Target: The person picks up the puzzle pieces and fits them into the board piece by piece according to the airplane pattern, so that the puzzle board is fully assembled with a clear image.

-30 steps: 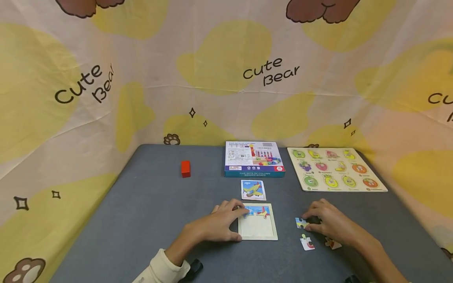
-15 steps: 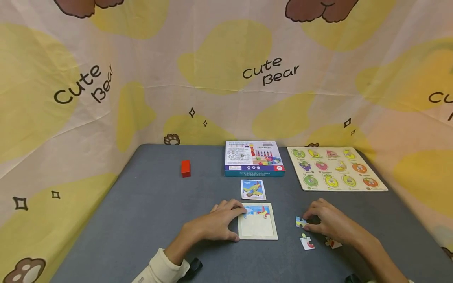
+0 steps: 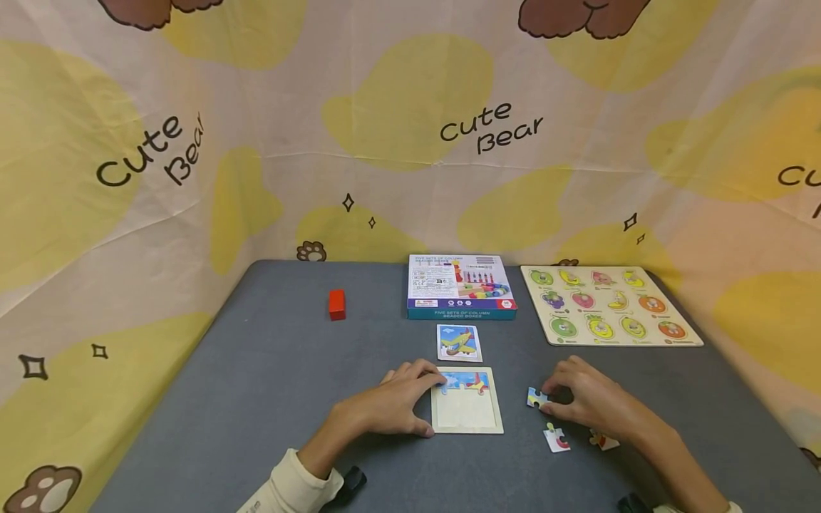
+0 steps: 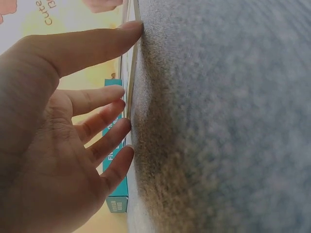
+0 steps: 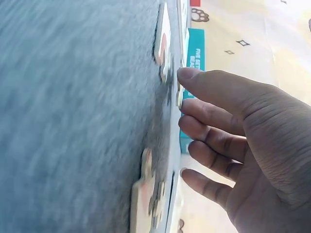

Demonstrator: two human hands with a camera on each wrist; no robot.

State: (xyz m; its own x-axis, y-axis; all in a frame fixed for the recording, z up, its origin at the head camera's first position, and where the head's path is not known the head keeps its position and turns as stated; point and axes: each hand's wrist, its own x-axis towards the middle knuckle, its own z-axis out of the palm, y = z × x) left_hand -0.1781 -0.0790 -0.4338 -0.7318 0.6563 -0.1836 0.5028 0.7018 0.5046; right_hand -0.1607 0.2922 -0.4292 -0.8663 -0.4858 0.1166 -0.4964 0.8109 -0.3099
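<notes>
In the head view my right hand (image 3: 593,400) pinches a small blue-and-yellow jigsaw piece (image 3: 534,397) between thumb and fingers, just above or on the table. Two other pieces lie near that hand: one with a red curve (image 3: 556,440) and a red-and-yellow one (image 3: 604,441), partly under the wrist. My left hand (image 3: 393,407) rests at the left side of a square wooden puzzle tray (image 3: 465,417), thumb near its lower corner and fingers near the top. Its fingers are spread and fairly straight in the left wrist view. Fitted blue pieces (image 3: 458,380) fill the tray's upper strip.
Behind the tray lies a picture card of a yellow plane (image 3: 459,343). Farther back are a flat teal-edged toy box (image 3: 461,288), a fruit board (image 3: 609,306) to the right and a red block (image 3: 336,305) to the left. A printed cloth (image 3: 410,142) hangs behind the table.
My right hand has moved slightly left with the pinched jigsaw piece, towards the tray. The left hand has stayed at the tray's left edge.
</notes>
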